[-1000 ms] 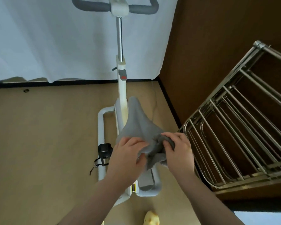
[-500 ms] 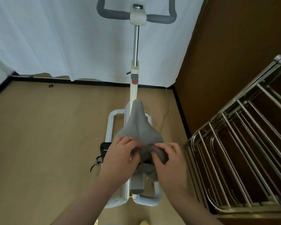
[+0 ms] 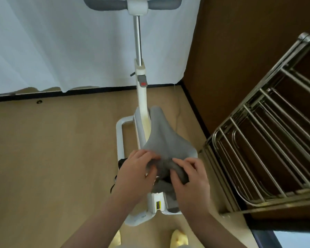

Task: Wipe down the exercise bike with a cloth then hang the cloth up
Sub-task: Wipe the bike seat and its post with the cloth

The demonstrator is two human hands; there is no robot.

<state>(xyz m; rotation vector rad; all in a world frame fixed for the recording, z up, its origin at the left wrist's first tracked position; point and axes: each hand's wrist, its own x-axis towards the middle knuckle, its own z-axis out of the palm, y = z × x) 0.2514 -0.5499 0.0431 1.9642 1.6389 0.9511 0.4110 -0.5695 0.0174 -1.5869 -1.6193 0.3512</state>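
A white exercise bike point(image 3: 141, 97) stands on the tan floor, its grey handlebar point(image 3: 104, 5) at the top and its grey saddle point(image 3: 166, 140) pointing away from me. Just behind the saddle's wide rear, both hands hold a bunched grey cloth point(image 3: 166, 168). My left hand point(image 3: 135, 173) grips the cloth's left side with curled fingers. My right hand point(image 3: 191, 179) pinches a rolled part of it on the right. More of the cloth hangs down below the hands, over the bike's rear frame.
A metal drying rack point(image 3: 258, 140) leans against the brown wall on the right, close to the saddle. A white curtain point(image 3: 61, 42) hangs behind the bike. A pedal with a strap point(image 3: 121, 162) sits left of the frame. Yellow slippers point(image 3: 178, 238) show at the bottom.
Both hands have kept working the cloth at the saddle's rear, gathering it into a tighter bunch. The view has shifted, and the slippers have come back into sight at the bottom.
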